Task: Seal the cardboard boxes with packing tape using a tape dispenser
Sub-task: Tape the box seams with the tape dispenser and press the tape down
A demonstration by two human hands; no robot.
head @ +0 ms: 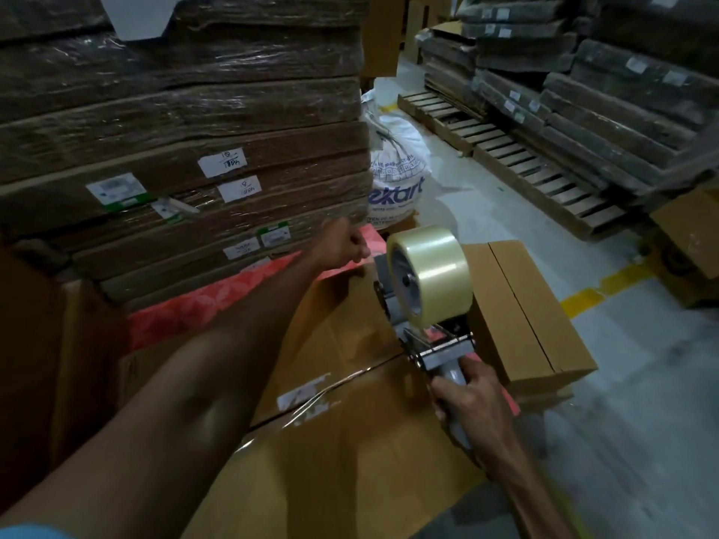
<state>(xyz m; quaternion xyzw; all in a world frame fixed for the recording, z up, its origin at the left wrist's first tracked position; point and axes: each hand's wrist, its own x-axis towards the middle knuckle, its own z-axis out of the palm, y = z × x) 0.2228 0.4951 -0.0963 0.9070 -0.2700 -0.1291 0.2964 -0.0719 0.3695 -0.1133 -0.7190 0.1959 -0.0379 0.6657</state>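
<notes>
A: Log it left to right. Far left first?

B: A wrapped stack of flat cardboard (175, 149), not ours to seal. In front of it is the left hand (344, 243), arm stretched to the far edge of the big box (350, 480). The fingers are curled there. I cannot tell whether they clamp the edge or pin a tape end.

A: The seam?

B: It runs across the big box's top toward its right edge. A glossy strip of tape (342, 379) lies along it, wrinkled beside a white label (299, 394).

A: And the tool?

B: The tape dispenser (424, 328) sits at the seam's right end, mouth low over the cardboard, though contact is unclear. The roll (432, 270) looks nearly full. The right hand (467, 398) is wrapped tight round the handle.

A: Handling notes?

B: Judgement only — the dispenser should be stiff and light. Hold it by the handle, clear of the cutting edge. The tape is thin and clingy and creases easily, so keep it taut. The flaps are stiff but may sag at the seam.

A: Further right?

B: A small box (525, 305) just beside the big box's right edge, its seam bare — probably next.
</notes>
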